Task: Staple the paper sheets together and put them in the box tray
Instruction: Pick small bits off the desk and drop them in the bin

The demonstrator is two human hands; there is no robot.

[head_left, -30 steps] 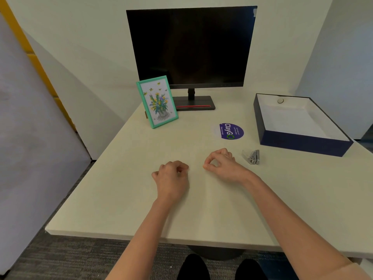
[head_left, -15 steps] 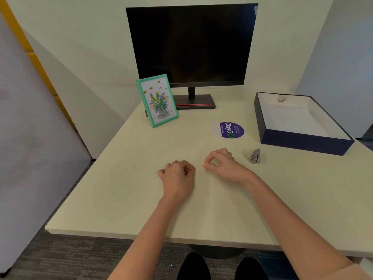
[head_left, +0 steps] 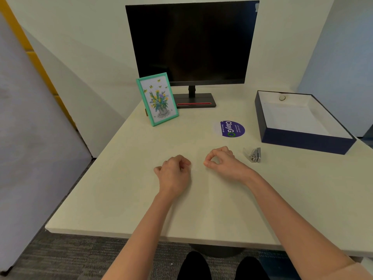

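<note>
The left grip is curled into a loose fist, knuckles up. It rests on the tabletop about midway between the side edges and holds nothing. The right grip, near it but apart, is narrow: thumb tip meets forefinger tip in a ring, with nothing visible between them. The stapler lies just beside the right grip, toward the right edge. The box tray sits at the far right corner; whether paper lies on its white floor cannot be told.
</note>
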